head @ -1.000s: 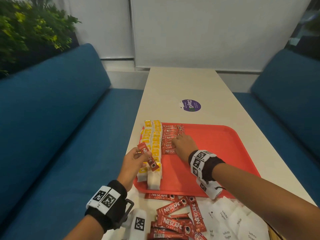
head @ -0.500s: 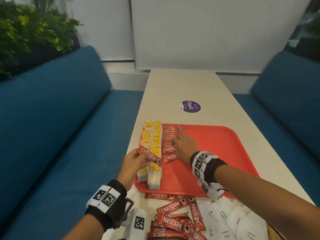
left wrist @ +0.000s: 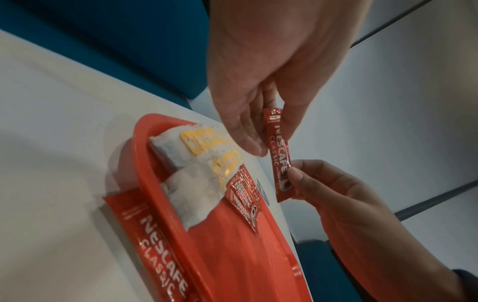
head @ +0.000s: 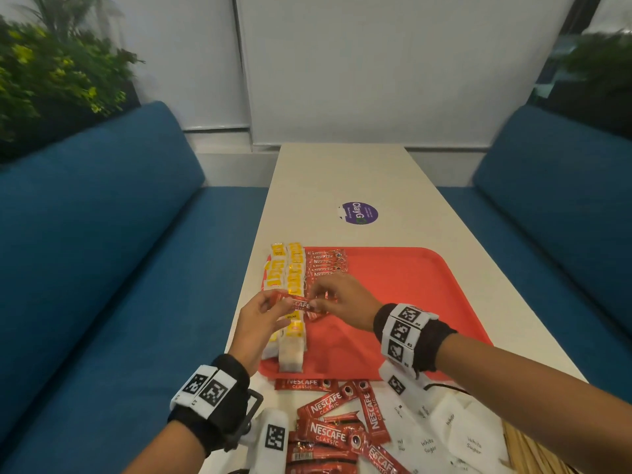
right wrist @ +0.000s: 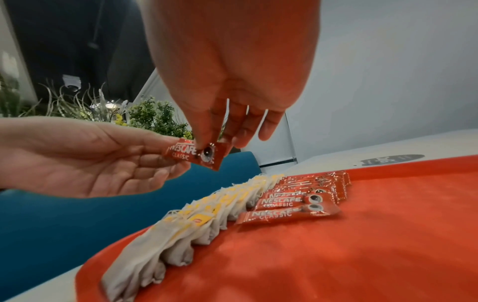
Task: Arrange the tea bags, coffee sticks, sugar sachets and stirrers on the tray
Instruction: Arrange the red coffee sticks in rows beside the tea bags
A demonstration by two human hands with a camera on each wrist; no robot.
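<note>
A red coffee stick [head: 298, 303] [left wrist: 278, 155] [right wrist: 196, 153] hangs above the tray's left part, held at both ends. My left hand [head: 263, 314] [left wrist: 264, 130] [right wrist: 145, 155] pinches one end and my right hand [head: 337, 299] [left wrist: 297, 179] [right wrist: 214, 141] pinches the other. On the red tray [head: 403, 295] lie two rows of tea bags [head: 287, 285] [right wrist: 196, 222] along the left edge. A column of coffee sticks [head: 325, 265] [right wrist: 300, 196] lies beside them.
Loose coffee sticks [head: 338, 419] and white sugar sachets [head: 444, 436] lie on the table in front of the tray. Wooden stirrers [head: 533, 453] show at the bottom right. A purple sticker [head: 359, 213] is beyond the tray. Blue benches [head: 102, 268] flank the table.
My right hand left the column of sticks on the tray and came back to take the free end of the stick that my left hand carried toward it.
</note>
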